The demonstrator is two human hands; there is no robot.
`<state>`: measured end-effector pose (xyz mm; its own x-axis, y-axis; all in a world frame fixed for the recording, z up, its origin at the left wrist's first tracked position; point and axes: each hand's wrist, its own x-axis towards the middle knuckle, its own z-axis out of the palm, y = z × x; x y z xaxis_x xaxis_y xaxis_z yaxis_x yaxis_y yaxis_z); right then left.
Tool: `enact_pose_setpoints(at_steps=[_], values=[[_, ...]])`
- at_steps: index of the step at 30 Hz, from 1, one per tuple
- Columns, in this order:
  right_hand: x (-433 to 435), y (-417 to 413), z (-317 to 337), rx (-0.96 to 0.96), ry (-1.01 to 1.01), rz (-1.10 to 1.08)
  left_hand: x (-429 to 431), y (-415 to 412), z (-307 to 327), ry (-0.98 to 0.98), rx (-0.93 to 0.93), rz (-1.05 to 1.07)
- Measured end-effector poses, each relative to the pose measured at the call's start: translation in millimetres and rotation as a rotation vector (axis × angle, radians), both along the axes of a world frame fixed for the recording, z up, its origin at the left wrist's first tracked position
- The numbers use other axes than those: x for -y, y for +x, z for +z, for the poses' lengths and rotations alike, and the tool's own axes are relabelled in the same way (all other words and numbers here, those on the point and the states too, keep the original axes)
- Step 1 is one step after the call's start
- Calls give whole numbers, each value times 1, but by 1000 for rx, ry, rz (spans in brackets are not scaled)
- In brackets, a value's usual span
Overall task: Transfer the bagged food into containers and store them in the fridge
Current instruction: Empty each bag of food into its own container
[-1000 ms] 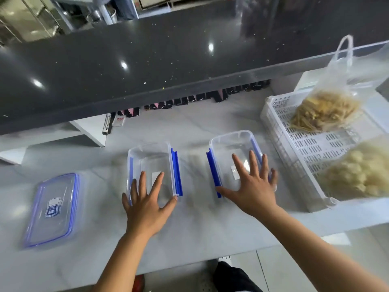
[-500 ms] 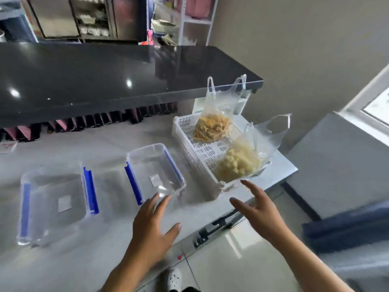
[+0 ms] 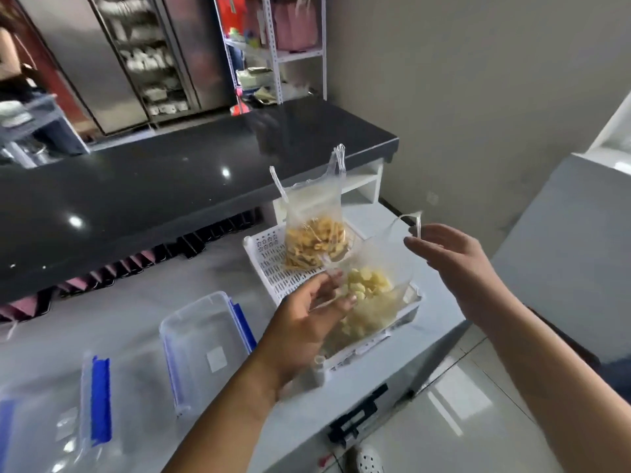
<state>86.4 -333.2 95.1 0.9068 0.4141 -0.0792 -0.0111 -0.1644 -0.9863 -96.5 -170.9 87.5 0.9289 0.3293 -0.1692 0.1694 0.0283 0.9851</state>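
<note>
Two clear plastic bags stand in the white perforated plastic basket (image 3: 273, 271) at the right end of the pale grey desk (image 3: 136, 319). The far bag of yellow-brown strips (image 3: 314, 244) touches the near bag of pale yellow chunks (image 3: 372, 291). Your left hand (image 3: 307, 322) lies against the left face of the near bag with its fingers loosely curved on the film; whether they pinch it cannot be told. Your right hand (image 3: 454, 268) hovers with straight fingers and grips nothing, its fingertips just beside that bag's upright handle loop (image 3: 415, 220).

Two clear rectangular plastic containers with blue clasps sit lidless to the left. The right-hand container (image 3: 205, 349) is just beside the basket, and the left-hand container (image 3: 51, 421) is at the near left edge. Both look empty, so the step in hand appears to be taking up the first bag, with no food transferred yet.

The next move calls for closing your right hand on the handle loop and steadying the bag's belly with your left. Then lift it clear of the far bag and carry it left over the right-hand container.
</note>
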Motion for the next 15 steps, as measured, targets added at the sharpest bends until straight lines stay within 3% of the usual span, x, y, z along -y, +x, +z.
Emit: enact_pose_setpoints(at_steps=[9,15], values=[[-31,57,16,76,32,361,11,80,8,-288,106,99],[-38,63,21,72,136,607,15,98,11,-301,104,146]])
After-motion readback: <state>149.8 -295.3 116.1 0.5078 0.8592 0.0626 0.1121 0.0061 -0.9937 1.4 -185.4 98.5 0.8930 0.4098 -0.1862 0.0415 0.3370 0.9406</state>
